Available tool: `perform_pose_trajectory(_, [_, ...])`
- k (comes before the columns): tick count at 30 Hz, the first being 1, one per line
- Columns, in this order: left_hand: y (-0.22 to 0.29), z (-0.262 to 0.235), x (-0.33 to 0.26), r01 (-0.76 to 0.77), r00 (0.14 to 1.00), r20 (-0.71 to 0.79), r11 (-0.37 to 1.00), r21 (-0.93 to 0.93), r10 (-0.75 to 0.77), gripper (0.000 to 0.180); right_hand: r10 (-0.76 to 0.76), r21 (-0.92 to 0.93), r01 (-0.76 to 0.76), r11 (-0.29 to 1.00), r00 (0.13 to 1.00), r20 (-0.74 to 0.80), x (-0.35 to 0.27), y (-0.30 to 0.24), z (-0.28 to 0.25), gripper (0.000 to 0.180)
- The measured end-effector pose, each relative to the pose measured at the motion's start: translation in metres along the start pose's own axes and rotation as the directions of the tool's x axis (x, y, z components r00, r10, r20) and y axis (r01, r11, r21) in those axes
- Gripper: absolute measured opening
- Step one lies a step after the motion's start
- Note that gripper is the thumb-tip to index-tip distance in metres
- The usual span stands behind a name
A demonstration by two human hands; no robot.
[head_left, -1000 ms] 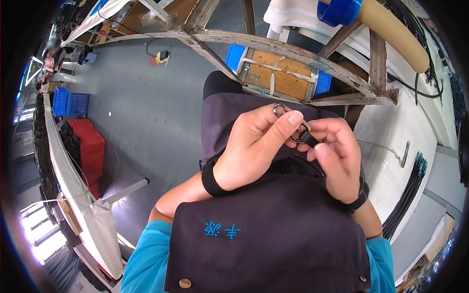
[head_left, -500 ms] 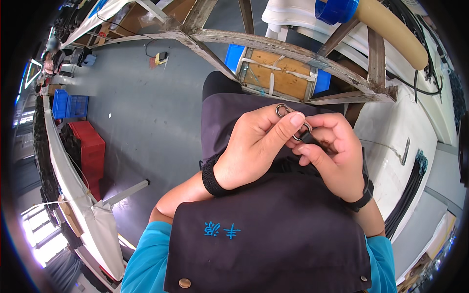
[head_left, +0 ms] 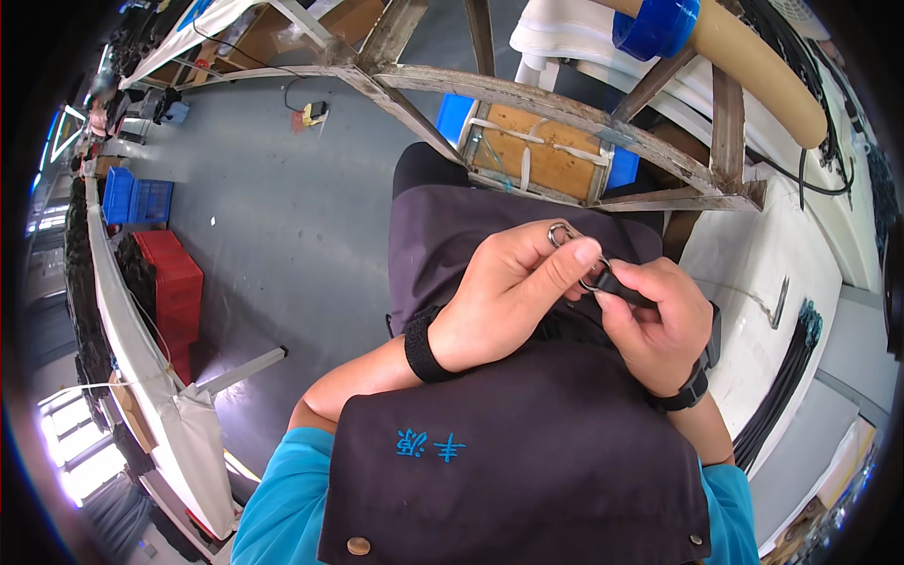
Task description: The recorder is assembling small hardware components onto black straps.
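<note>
Above my lap, my left hand [head_left: 513,297] pinches a silver metal snap hook [head_left: 557,233] between thumb and fingers; its round ring end sticks out past the knuckles, and its middle is hidden under the thumb. To the right, my right hand [head_left: 659,325] grips a black strap [head_left: 623,285] close to the hook, thumb and forefinger pressed on it. The strap's end meets a curved metal ring between the two hands. The rest of the strap is lost behind the right fingers. Beneath both hands lies a dark apron [head_left: 527,452].
A worn metal frame [head_left: 537,89] stands ahead, with a tan roll [head_left: 763,80] above it. At the right, a bundle of black cords [head_left: 786,377] lies on a white surface [head_left: 725,273]. Red crates [head_left: 169,292] and a blue crate [head_left: 138,200] are at the left.
My right fingers have closed into a tighter pinch on the strap beside the ring. Both hands have shifted slightly down and right, the hook still in the left.
</note>
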State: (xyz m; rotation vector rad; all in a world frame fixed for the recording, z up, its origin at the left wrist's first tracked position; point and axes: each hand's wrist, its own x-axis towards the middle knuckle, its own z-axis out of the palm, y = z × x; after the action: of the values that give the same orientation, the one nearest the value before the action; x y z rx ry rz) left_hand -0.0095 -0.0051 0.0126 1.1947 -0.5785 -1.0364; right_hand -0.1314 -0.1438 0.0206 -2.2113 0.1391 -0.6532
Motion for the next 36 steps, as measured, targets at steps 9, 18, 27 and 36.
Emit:
perform_pose_trajectory(9, [-0.016, -0.019, 0.053, -0.159, 0.956, -0.258, 0.986, -0.051, 0.14, 0.035, 0.163, 0.311, -0.124, 0.942, 0.982, -0.1, 0.003, 0.013, -0.009, 0.023])
perform_pose_trajectory(18, [-0.024, 0.001, 0.054, -0.157, 0.955, -0.261, 0.987, -0.038, 0.142, 0.015, 0.163, 0.274, -0.133, 0.952, 0.983, -0.09, 0.013, 0.015, -0.01, 0.021])
perform_pose_trajectory(27, [-0.012, 0.011, 0.002, -0.075, 0.984, -0.176, 0.957, -0.279, 0.026, 0.012, 0.125, 0.282, -0.139, 0.949, 0.99, 0.065, 0.028, 0.018, -0.01, 0.022])
perform_pose_trajectory(36, [-0.013, 0.009, -0.01, -0.048, 0.987, -0.158, 0.956, -0.29, 0.002, 0.017, 0.089, 0.189, -0.123, 0.974, 0.98, 0.178, 0.03, 0.021, -0.015, 0.023])
